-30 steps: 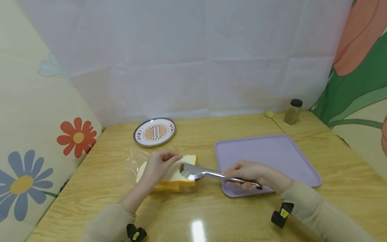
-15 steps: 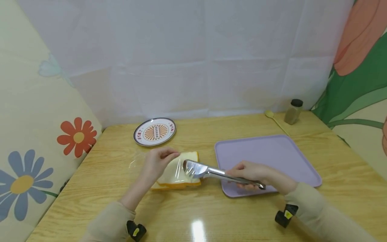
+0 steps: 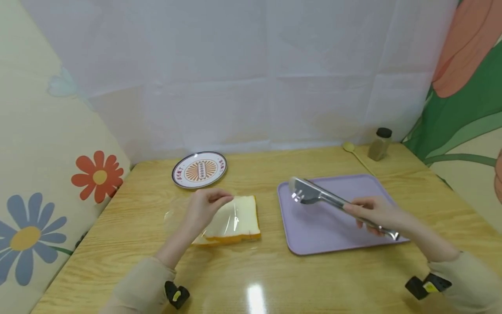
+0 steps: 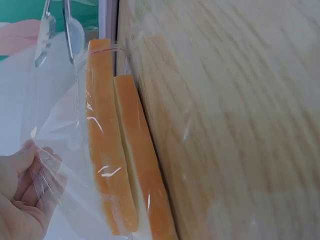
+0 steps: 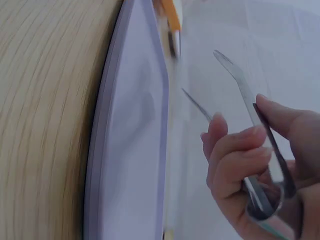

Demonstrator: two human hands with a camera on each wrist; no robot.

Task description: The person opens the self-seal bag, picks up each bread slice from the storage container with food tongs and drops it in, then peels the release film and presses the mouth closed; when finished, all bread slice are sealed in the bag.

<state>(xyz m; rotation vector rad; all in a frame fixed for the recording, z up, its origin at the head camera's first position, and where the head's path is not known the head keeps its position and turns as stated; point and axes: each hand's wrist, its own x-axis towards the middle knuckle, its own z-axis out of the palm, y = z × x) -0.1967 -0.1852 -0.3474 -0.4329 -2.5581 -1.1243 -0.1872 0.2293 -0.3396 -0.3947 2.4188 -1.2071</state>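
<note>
My left hand [image 3: 204, 210] pinches the edge of a clear plastic bag [image 4: 57, 115] between thumb and fingers, lifting the film. White bread slices [image 3: 246, 218] with orange-brown crusts lie in the bag on the table. In the left wrist view two crusts [image 4: 104, 140] show, one slice resting slightly offset over the other. My right hand [image 3: 374, 214] grips metal tongs [image 3: 331, 198] by their handles, held up over the purple tray [image 3: 310, 242]. Their arms stand apart in the right wrist view, with nothing between the tips [image 5: 222, 59].
Behind the bread sits a white plate [image 3: 200, 170] with a dark rim and a sunburst print. At the back right, a yellow spoon [image 3: 358, 156] lies near a jar [image 3: 379, 146] with a black lid. A white cloth [image 3: 251, 78] hangs behind the table.
My right hand has drawn the tongs away from the bread, rightward and up over the tray. The bread slices have shifted slightly right. My left hand stays nearly in place.
</note>
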